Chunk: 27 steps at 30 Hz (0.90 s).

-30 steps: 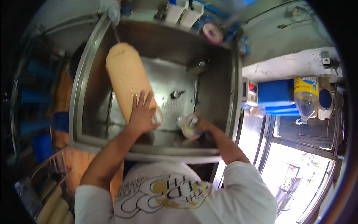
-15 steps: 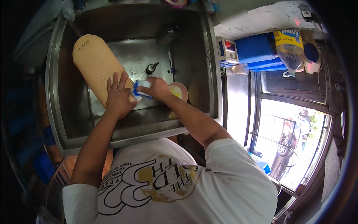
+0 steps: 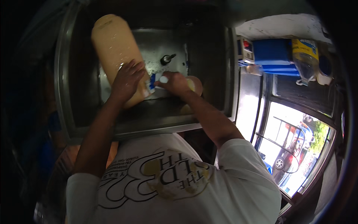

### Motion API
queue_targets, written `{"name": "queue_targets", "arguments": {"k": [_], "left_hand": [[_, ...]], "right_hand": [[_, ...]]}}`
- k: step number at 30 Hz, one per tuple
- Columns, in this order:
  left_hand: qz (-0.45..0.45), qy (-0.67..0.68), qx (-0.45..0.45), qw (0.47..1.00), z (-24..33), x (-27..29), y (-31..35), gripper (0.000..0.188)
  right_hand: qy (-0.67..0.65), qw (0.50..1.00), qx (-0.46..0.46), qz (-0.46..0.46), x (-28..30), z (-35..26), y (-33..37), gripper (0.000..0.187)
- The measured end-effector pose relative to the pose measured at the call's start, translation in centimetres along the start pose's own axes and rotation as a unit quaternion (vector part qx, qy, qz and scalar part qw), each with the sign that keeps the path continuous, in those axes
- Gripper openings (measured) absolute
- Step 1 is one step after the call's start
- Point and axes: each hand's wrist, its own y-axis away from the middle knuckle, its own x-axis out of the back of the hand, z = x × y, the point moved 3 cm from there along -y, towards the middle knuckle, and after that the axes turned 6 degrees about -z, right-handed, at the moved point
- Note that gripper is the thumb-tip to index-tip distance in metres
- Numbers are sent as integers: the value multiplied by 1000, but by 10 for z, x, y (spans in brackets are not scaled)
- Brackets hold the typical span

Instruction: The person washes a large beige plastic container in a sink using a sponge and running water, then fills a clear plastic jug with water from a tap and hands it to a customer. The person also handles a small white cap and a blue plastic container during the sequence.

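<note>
A long peach-coloured container [image 3: 113, 41] with a rounded far end leans in the metal sink [image 3: 62, 89], slanting from far left toward the middle. My left hand [image 3: 128, 80] lies on its upper side, fingers stretched out and pressing on the surface. Closed in my right hand [image 3: 176, 83] is a blue-and-white scrub brush [image 3: 152, 82], its blue part against the container's right edge near the lower end. A pinkish bowl [image 3: 198, 85] with something yellowish inside sits just right of my right hand, partly hidden by it.
A small dark upright fitting [image 3: 167, 59] stands on the sink floor beyond my right hand. Outside the sink at the right are blue containers [image 3: 274, 52], a clear bottle with a yellow label [image 3: 305, 59] and a bright window [image 3: 294, 145].
The view has shifted, so the sink sits farther right and higher. My left hand's fingers have drawn closer together. The brush stays in my right hand at the container's edge.
</note>
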Motion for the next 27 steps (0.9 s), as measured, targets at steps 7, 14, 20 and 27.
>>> {"name": "queue_targets", "arguments": {"k": [7, 14, 20, 27], "left_hand": [[34, 47, 33, 998, 6, 8, -1, 34], [36, 59, 34, 997, 9, 3, -5, 38], [56, 60, 38, 996, 7, 1, 2, 40], [18, 40, 39, 998, 7, -3, -1, 37]], "right_hand": [[-25, 999, 22, -10, 5, -22, 3, 50], [-4, 998, 50, -47, 8, -46, 0, 48], [-15, 998, -11, -65, 17, -35, 4, 45], [24, 991, -19, -129, 24, -34, 10, 47]]}}
